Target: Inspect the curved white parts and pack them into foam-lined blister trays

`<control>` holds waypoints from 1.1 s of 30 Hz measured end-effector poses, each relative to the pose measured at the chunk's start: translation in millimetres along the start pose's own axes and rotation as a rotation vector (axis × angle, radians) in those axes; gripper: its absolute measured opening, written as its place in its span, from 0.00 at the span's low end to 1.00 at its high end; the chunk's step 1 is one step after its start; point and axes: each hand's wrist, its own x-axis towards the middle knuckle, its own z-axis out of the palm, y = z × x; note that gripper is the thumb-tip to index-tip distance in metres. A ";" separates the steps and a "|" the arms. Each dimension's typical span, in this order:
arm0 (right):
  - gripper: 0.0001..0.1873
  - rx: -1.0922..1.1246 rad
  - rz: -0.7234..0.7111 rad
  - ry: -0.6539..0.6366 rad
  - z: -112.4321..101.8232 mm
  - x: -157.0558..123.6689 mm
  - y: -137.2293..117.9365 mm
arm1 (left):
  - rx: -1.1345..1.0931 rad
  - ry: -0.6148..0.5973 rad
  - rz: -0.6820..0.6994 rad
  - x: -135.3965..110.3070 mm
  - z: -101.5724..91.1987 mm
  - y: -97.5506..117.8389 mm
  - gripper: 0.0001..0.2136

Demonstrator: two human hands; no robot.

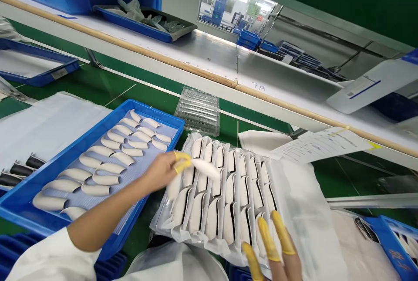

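Observation:
My left hand [165,170], with yellow finger cots, pinches a white curved plastic part [205,168] above a clear blister tray [222,194] packed with several similar white parts in rows. My right hand [274,248] rests at the tray's near right corner, its yellow-capped fingers stretched out and spread, holding nothing. Left of the blister tray stands a blue tray [94,165] with several white curved parts laid flat in rows.
An empty clear blister tray [199,110] lies behind. Papers [313,146] sit to the right, white foam sheet [45,124] and dark parts [16,170] to the left. A raised white shelf [209,61] carries blue bins. Another blue tray [395,237] is at far right.

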 end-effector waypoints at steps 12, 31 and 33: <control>0.25 0.619 0.172 -0.197 10.8 19.3 -21.8 | -0.394 -0.068 0.097 -78.7 60.5 69.2 0.15; 0.34 1.872 0.714 -0.690 -25.6 8.2 -34.0 | -0.330 0.058 0.139 -96.1 95.3 82.9 0.12; 0.33 1.906 0.727 -0.674 -25.5 7.0 -34.1 | -0.338 0.089 0.129 -96.0 96.3 85.9 0.11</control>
